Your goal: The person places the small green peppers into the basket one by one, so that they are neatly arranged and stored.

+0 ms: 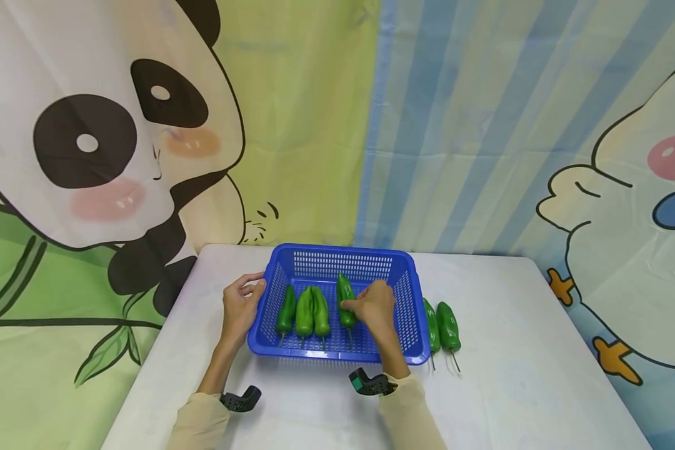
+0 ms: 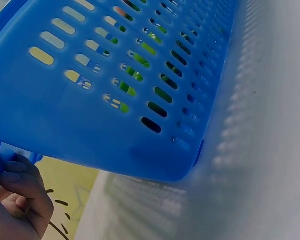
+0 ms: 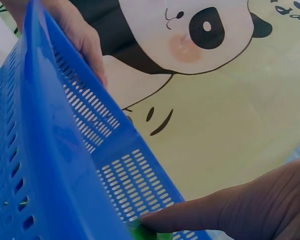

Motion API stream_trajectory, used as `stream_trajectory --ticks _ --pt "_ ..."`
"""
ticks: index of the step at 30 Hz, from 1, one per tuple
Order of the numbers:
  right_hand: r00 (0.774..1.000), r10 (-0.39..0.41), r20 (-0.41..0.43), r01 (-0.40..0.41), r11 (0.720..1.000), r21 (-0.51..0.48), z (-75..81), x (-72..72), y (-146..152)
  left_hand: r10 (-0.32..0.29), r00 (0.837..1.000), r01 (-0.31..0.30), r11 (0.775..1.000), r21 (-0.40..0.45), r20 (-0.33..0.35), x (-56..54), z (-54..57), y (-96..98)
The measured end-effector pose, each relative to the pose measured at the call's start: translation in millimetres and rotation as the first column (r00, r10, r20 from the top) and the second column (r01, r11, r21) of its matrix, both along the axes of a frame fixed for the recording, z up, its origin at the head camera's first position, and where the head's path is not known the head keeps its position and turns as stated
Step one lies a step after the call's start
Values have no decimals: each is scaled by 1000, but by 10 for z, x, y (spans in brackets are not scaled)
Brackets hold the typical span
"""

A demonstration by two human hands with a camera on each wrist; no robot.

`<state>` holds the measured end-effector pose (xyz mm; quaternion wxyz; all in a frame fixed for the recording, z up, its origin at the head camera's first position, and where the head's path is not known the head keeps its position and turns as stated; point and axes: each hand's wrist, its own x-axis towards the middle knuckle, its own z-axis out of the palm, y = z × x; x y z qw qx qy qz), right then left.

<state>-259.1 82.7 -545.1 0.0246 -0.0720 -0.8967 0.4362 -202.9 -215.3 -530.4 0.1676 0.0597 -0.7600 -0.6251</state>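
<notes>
A blue plastic basket [image 1: 337,356] with slotted walls stands on the white table. My left hand [image 1: 240,309] holds its left rim, and in the left wrist view curled fingers [image 2: 27,187] show at the basket's edge. Inside the basket, my right hand [image 1: 377,304] pinches a green pepper [image 1: 344,288] between thumb and fingers. In the right wrist view the thumb [image 3: 195,216] presses on that pepper, which is mostly hidden by the basket wall. To its left lie a dark green pepper [image 1: 286,311] and two lighter green peppers [image 1: 304,315], stems toward me.
Two more green peppers [image 1: 448,326] lie on the table [image 1: 500,325] just right of the basket, one partly behind its rim. Behind the table hangs a printed cloth [image 1: 309,125] with a panda. Each wrist wears a black camera strap [image 1: 371,382].
</notes>
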Motion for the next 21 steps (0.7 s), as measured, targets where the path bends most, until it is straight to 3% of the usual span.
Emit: stream_trajectory --ticks 8,13,14,15,16,20,21 --pt "1000 4 -17 -3 999 42 510 322 -191 -3 1000 3 1000 -1 1 12 -10 -9" --pt "998 14 -55 -12 999 37 488 314 -229 -9 1000 9 1000 2 0 4 -4 -17" --pt "996 24 -80 -21 999 41 309 220 -203 -8 1000 8 1000 2 -1 4 -2 -18" --pt "996 24 -84 -21 999 48 308 215 -212 -10 1000 10 1000 3 -2 1 -3 -20" --pt "999 10 -50 -6 998 69 452 274 -251 -11 1000 11 1000 5 -3 -1 -3 -20" --pt "1000 3 -29 0 995 101 416 250 -263 -12 1000 12 1000 9 -9 -4 -8 -18" --pt "1000 -5 -21 8 992 124 498 292 -289 -11 1000 11 1000 11 -9 -5 -10 -16"
